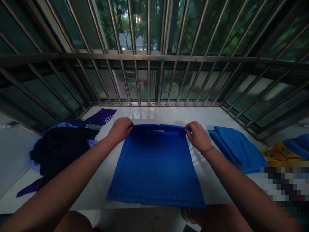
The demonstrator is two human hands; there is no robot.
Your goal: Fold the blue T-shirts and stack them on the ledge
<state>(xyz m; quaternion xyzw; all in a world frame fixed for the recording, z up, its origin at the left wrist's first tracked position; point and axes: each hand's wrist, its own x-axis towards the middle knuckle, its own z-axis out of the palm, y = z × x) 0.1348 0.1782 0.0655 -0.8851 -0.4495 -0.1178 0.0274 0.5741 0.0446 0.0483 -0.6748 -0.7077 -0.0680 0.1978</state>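
A blue shirt [156, 167] lies spread on the white ledge in front of me, its lower edge at the ledge's front. My left hand [121, 129] pinches the far left corner of the cloth. At the far right corner, my right hand [196, 135] grips it the same way. Between the hands the far edge is drawn straight and slightly raised, with small pale print just below it. The fingertips are partly hidden by the cloth.
Dark and purple clothes [65, 145] are heaped at the left. Folded blue cloth [238, 148] lies to the right, beside a yellow printed item [282, 151]. Metal bars [149, 58] in front of windows enclose the white ledge [96, 193] at the back and sides.
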